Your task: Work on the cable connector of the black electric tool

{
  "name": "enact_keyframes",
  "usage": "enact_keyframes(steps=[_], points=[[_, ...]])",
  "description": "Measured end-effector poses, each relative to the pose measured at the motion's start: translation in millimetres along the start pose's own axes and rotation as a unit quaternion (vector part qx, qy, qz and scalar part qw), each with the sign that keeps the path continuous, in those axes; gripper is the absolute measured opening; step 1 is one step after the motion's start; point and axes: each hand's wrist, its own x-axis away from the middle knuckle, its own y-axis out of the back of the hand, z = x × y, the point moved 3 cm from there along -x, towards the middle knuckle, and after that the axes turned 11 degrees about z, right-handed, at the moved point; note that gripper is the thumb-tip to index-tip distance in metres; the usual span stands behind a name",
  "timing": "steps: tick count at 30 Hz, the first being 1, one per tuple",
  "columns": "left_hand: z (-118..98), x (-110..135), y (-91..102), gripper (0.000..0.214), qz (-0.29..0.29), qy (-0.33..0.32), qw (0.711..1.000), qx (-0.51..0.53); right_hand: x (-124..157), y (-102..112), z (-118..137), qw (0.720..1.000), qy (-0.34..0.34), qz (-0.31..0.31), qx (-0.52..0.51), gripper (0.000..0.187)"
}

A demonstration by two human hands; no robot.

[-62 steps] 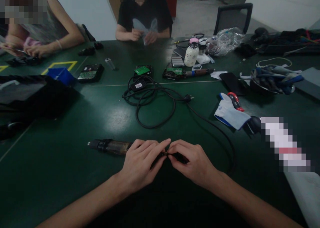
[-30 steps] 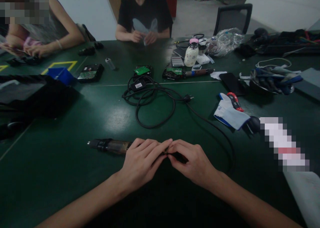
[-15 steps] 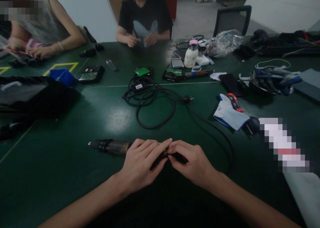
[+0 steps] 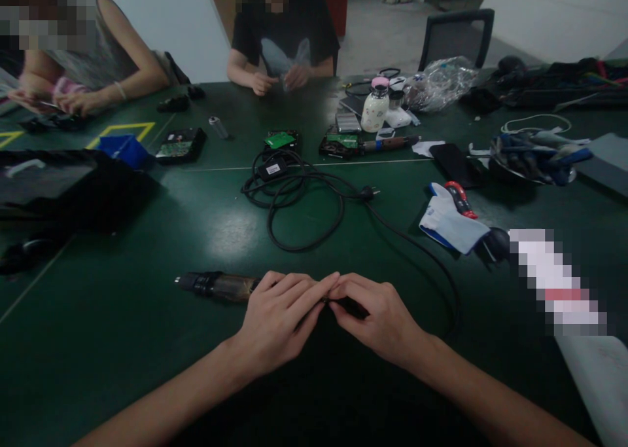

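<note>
My left hand [image 4: 282, 319] lies curled over the rear end of a dark, partly see-through electric screwdriver [image 4: 216, 285] that rests flat on the green table [image 4: 147, 342], its tip pointing left. My right hand [image 4: 380, 316] meets it fingertip to fingertip and pinches a small dark part at the tool's cable end. The black power cable [image 4: 432, 264] runs from under my right hand in an arc to a plug [image 4: 369, 192] and a loose coil [image 4: 294, 192] further back.
A white-blue glove [image 4: 449, 223] with a red-handled tool lies right. Hard drives with green boards [image 4: 279, 138], a white bottle [image 4: 375, 107], a blue bin [image 4: 122, 147] and a black bag [image 4: 63, 185] surround. Two other people sit at the far side, hands busy.
Almost nothing: my fingers have shifted slightly at the tool's cable end, and the view has drifted a little. The screwdriver stays in place.
</note>
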Motion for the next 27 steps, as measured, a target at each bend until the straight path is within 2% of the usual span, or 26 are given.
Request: enact_keyframes(steps=[3,9,15,20,27], points=[[1.2,0.0,-0.2,0.056,-0.017,0.018,1.000,-0.003,-0.2,-0.1,0.2,1.000,-0.003,0.002,0.001,0.009],[0.4,-0.8,1.7,0.066,0.015,0.000,1.000,0.005,-0.3,0.1,0.7,1.000,-0.003,-0.002,0.000,0.009],[0.1,-1.0,0.8,0.057,-0.018,0.021,1.000,0.001,-0.2,-0.5,0.3,1.000,-0.004,0.000,0.003,0.010],[-1.3,-1.8,3.0,0.063,0.012,0.007,1.000,0.025,-0.2,-0.2,0.1,1.000,-0.012,0.008,-0.003,0.008],[-0.5,-1.6,2.3,0.051,-0.012,0.028,0.999,0.012,-1.0,1.3,2.2,1.000,-0.007,0.006,-0.008,0.009]])
